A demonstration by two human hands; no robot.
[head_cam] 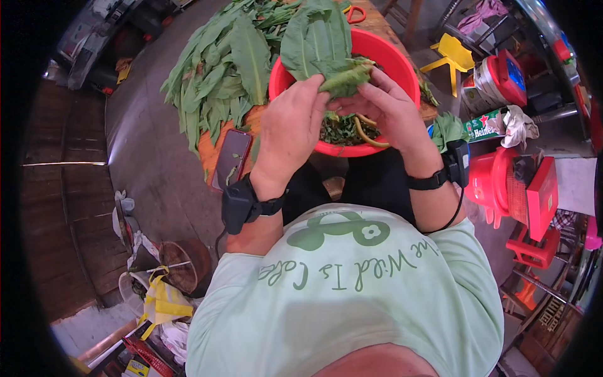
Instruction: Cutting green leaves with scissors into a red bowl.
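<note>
Both hands are over a red plastic basin (408, 70), holding a small stack of broad green leaves (325, 42). The near end of the stack is folded into a roll (346, 80). My left hand (294, 122) pinches the roll's left end, and my right hand (387, 106) grips its right end between thumb and fingers. Below them, chopped greens (339, 131) lie in the basin. A curved olive-coloured loop (362, 134), perhaps a tool's handle, rests on the greens, partly hidden by my right hand.
A pile of long leaves (212, 80) covers the left of the wooden table (256, 118). A phone (232, 158) with leaf scraps lies at its near edge. Red scissor handles (356, 15) show behind the basin. Rightward stand a yellow stool (453, 54) and red tubs (485, 176).
</note>
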